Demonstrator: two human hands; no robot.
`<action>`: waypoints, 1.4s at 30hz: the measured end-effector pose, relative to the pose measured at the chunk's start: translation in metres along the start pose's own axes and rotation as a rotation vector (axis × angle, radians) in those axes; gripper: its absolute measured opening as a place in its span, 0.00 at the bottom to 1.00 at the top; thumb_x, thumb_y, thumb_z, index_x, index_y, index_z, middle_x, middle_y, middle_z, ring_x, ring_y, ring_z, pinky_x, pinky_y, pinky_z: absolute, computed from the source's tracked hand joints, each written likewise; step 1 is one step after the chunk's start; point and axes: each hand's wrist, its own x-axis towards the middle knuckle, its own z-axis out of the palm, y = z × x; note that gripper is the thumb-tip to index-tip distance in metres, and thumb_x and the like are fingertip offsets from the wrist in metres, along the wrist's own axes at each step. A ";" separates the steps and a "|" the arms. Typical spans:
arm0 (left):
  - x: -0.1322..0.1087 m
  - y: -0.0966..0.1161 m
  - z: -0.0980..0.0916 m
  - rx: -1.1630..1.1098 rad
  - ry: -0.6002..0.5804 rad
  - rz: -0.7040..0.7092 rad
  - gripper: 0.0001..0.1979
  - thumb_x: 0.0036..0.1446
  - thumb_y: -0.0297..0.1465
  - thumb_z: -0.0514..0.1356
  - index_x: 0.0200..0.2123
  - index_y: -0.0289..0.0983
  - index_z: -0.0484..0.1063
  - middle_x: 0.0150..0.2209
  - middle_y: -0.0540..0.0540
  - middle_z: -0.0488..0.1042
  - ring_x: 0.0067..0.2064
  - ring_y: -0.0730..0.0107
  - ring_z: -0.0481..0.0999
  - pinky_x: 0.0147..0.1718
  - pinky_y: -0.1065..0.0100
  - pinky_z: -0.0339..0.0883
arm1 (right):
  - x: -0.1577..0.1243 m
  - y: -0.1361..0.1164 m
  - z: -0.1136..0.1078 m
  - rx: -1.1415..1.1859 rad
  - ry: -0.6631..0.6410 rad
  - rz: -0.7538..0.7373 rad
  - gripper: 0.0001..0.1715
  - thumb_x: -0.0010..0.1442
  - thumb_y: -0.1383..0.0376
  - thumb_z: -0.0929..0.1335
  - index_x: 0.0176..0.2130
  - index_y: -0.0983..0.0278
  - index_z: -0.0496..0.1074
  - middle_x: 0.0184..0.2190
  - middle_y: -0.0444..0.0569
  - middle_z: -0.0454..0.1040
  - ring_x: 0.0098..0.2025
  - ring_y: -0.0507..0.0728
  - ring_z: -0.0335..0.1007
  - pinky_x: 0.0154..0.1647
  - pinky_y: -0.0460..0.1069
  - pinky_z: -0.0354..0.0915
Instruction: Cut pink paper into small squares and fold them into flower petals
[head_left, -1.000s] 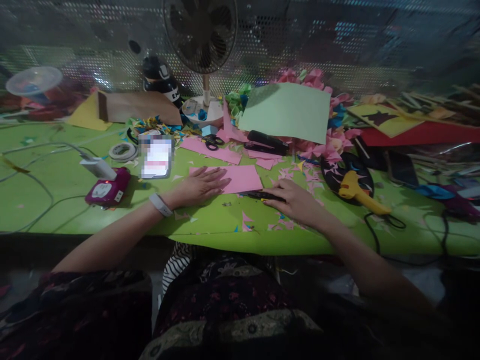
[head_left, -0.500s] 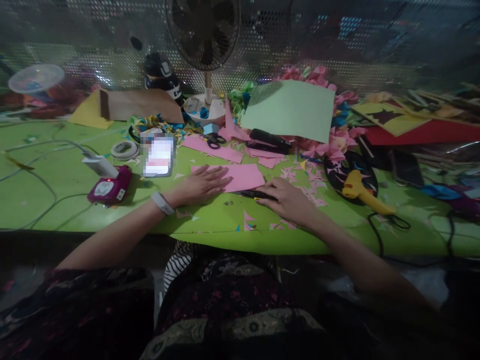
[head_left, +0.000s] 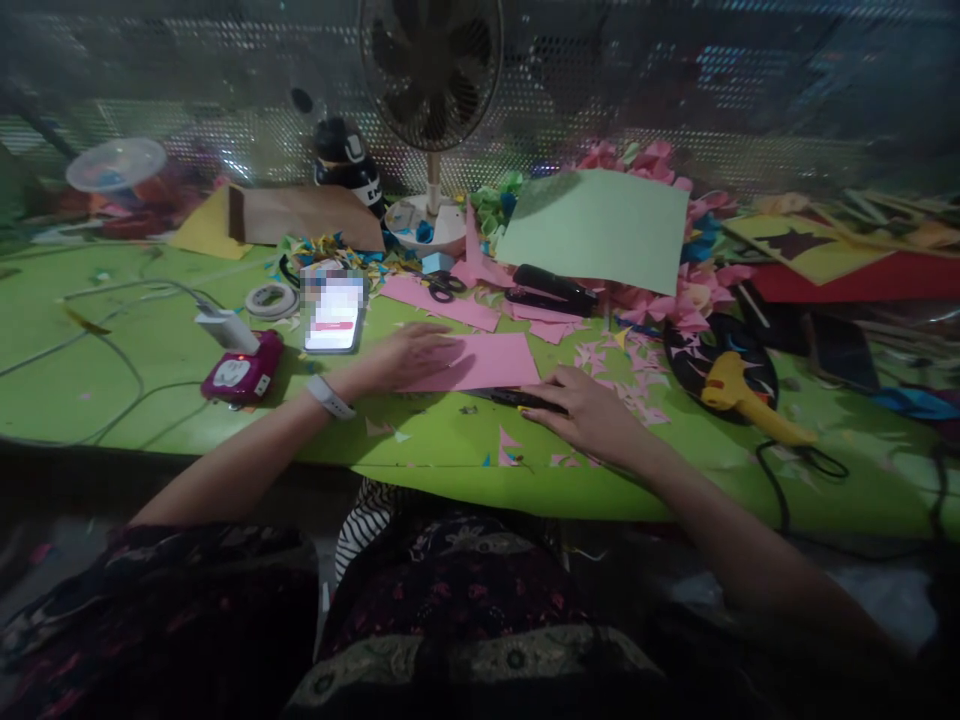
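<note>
A pink sheet of paper [head_left: 495, 362] lies on the green tabletop in front of me. Over its left part rests my left hand [head_left: 409, 356], fingers stretched out and slightly blurred, a white band on the wrist. Along the sheet's near edge is a slim black utility knife [head_left: 517, 397], its left end partly under or against the paper. My right hand [head_left: 589, 408] is closed on the knife's right end, beside the sheet's lower right corner; its exact shape is partly covered by the fingers. Pink paper scraps [head_left: 630, 365] are strewn to the right.
Behind the sheet lie black scissors [head_left: 442, 286] and a black stapler [head_left: 550, 290]. A lit phone [head_left: 335, 315], a tape roll [head_left: 271, 300] and a purple socket block [head_left: 244, 372] stand left. At right is a yellow glue gun [head_left: 757, 400]. A fan [head_left: 433, 75] stands at the back.
The camera view has shifted, so everything sits a little further right. My left hand has tilted and its fingers lie less flat on the sheet. My right hand keeps its hold.
</note>
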 end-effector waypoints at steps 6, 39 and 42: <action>-0.008 -0.015 -0.017 -0.151 -0.120 -0.144 0.12 0.62 0.39 0.58 0.39 0.36 0.72 0.36 0.42 0.76 0.34 0.67 0.73 0.32 0.67 0.65 | 0.002 -0.002 0.001 -0.006 0.008 -0.015 0.20 0.69 0.58 0.65 0.54 0.64 0.75 0.43 0.58 0.75 0.47 0.65 0.71 0.44 0.57 0.69; -0.003 -0.018 -0.016 -0.154 -0.177 -0.113 0.11 0.62 0.40 0.56 0.37 0.37 0.67 0.33 0.44 0.72 0.31 0.68 0.67 0.31 0.68 0.58 | 0.036 -0.032 0.005 0.055 -0.081 -0.070 0.12 0.69 0.59 0.65 0.47 0.64 0.72 0.44 0.57 0.74 0.47 0.64 0.69 0.45 0.56 0.67; -0.004 -0.019 -0.016 -0.152 -0.170 -0.110 0.11 0.63 0.40 0.56 0.38 0.38 0.68 0.32 0.45 0.71 0.30 0.70 0.66 0.30 0.68 0.58 | 0.043 -0.036 0.006 0.049 -0.096 -0.097 0.14 0.70 0.58 0.64 0.47 0.65 0.71 0.45 0.58 0.73 0.47 0.64 0.68 0.45 0.56 0.66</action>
